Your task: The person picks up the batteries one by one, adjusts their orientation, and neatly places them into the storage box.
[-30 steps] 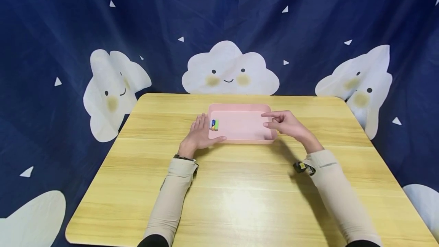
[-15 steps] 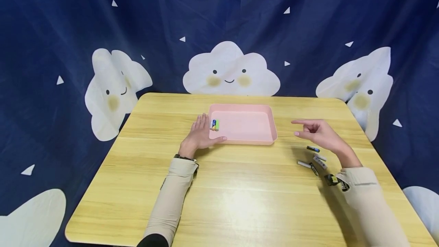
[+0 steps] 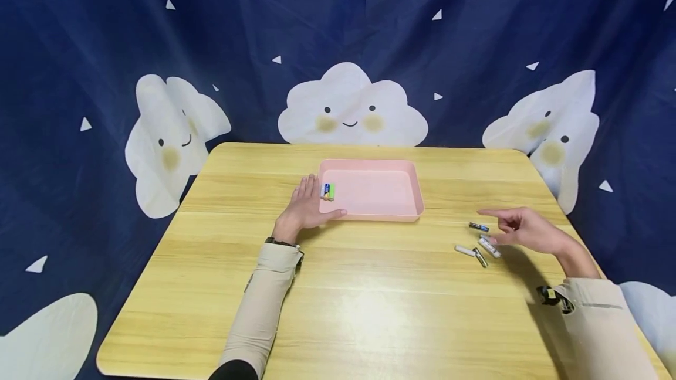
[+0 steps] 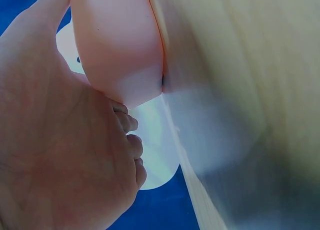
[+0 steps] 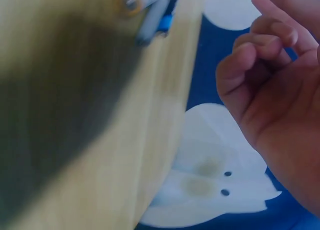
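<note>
My left hand (image 3: 306, 207) lies at the left end of a shallow pink tray (image 3: 377, 217), straight fingers along its side and thumb on the front rim. In the left wrist view, the tray's pink wall (image 4: 120, 50) is beside the palm. Three batteries lie side by side inside the tray's left end, including a blue one (image 3: 327, 192) and a green one (image 3: 331, 192). My right hand (image 3: 528, 230) hovers at the loose batteries on the right, index finger and thumb apart, other fingers curled, holding nothing. Nearest are a dark blue battery (image 3: 478, 227) and a white battery (image 3: 490, 248).
Closer to the front lie another white battery (image 3: 465, 250) and a dark battery (image 3: 480, 257). All stand on a light wooden table (image 3: 369, 298). A dark blue curtain (image 3: 338, 28) with white clouds hangs behind its back edge.
My right hand has moved from above the tray's right end, rightward and toward the front, to the loose batteries, which have come into view. The left hand has stayed at the tray.
</note>
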### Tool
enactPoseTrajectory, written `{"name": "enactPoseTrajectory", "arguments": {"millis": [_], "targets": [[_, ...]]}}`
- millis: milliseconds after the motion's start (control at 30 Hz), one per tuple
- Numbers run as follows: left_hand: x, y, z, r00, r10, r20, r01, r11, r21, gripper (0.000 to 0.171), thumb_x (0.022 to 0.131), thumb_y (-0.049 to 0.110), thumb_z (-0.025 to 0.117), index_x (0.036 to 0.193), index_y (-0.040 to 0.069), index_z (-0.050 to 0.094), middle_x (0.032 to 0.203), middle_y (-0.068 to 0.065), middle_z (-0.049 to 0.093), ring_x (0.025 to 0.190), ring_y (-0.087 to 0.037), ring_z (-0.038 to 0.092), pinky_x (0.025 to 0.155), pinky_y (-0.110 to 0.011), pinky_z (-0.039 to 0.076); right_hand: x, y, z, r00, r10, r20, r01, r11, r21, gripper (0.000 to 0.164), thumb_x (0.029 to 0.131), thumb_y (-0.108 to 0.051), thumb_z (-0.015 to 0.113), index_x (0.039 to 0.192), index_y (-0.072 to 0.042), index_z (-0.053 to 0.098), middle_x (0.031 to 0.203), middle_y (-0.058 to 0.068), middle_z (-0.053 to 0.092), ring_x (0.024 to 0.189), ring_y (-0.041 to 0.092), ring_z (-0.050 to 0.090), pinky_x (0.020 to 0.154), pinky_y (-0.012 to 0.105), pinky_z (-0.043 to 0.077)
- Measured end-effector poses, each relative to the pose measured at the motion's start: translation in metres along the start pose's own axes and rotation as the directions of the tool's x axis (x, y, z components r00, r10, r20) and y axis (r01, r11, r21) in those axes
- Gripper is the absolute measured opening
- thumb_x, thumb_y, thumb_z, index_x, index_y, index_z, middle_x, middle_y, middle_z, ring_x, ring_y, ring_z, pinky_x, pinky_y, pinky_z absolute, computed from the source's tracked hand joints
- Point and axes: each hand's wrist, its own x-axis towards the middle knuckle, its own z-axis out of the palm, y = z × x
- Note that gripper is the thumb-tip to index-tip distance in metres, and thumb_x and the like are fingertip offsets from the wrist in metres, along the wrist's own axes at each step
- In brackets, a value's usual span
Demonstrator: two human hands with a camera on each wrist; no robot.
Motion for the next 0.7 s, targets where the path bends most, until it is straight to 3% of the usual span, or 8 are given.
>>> {"name": "enactPoseTrajectory", "arguments": {"millis": [267, 467, 700], "targets": [[0.002, -0.002, 0.002, 1.0, -0.006, 0.003, 0.006, 1.0, 0.007, 0.128, 0.087, 0.084, 0.05, 0.164, 0.001, -0.007, 0.174, -0.019, -0.012, 0.163, -0.035, -0.012, 0.134, -0.052, 0.002, -0.017, 0.022, 0.003, 0.992, -0.049, 0.12, 0.041, 0.997, 0.065, 0.06, 0.078, 0.009, 0.082, 0.135, 0.007, 0.063, 0.065, 0.012, 0.027, 0.054, 0.022, 0.031, 0.045, 0.028, 0.03], [0.003, -0.004, 0.004, 1.0, -0.016, 0.013, 0.016, 1.0, 0.021, 0.128, 0.087, 0.085, 0.047, 0.164, 0.001, -0.01, 0.174, -0.019, -0.015, 0.163, -0.034, -0.014, 0.134, -0.05, 0.0, -0.019, 0.031, 0.005, 0.977, -0.029, 0.213, 0.01, 0.996, 0.087, 0.058, 0.081, 0.005, 0.081, 0.136, 0.008, 0.062, 0.066, 0.016, 0.027, 0.054, 0.019, 0.03, 0.046, 0.029, 0.029], [0.001, 0.0, 0.001, 1.0, -0.018, 0.014, 0.018, 1.0, 0.002, 0.127, 0.087, 0.083, 0.05, 0.164, 0.002, -0.01, 0.174, -0.018, -0.016, 0.163, -0.034, -0.014, 0.134, -0.05, 0.0, -0.022, 0.037, 0.005, 0.965, -0.035, 0.262, 0.005, 0.993, 0.114, 0.062, 0.084, 0.005, 0.078, 0.142, -0.002, 0.061, 0.066, 0.017, 0.028, 0.055, 0.021, 0.03, 0.047, 0.027, 0.03]]}}
